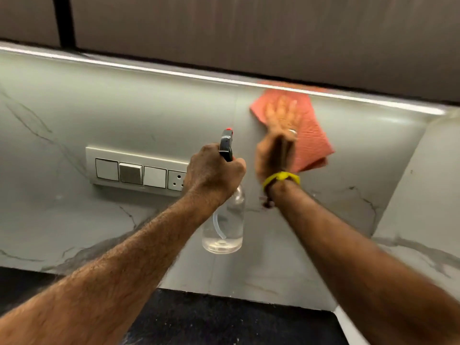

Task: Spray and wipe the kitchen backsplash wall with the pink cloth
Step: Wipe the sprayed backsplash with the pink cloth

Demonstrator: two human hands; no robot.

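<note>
Right hand (280,135) flat on the pink cloth (308,130), fingers spread and straight, pressing it against the backsplash wall (149,108). Cloth sits high on the wall, right of centre, top edge just under the lit strip (124,64) below the upper cabinets (224,33). Hand and cloth are motion-blurred, so fingertip detail is unclear. Ring visible on 1 finger, yellow band (281,179) on the right wrist.

Left hand (214,170) curled tight round the neck of the spray bottle (224,227), gripping it. Bottle is clear, hangs upright below the fist, a little liquid at the bottom, dip tube visible inside. Black trigger head with red nozzle tip (227,143) sticks up above the fist, pointing at the wall. Bottle is held off the wall and off the counter, just left of the right wrist.

Switch plate (137,170) on the wall left of the left hand: 3 rocker switches plus 1 socket, right end hidden behind the hand.

Wall is grey marble-look with dark veins; side wall (423,183) returns on the right. Dark counter (199,319) along the near edge, under both forearms.
</note>
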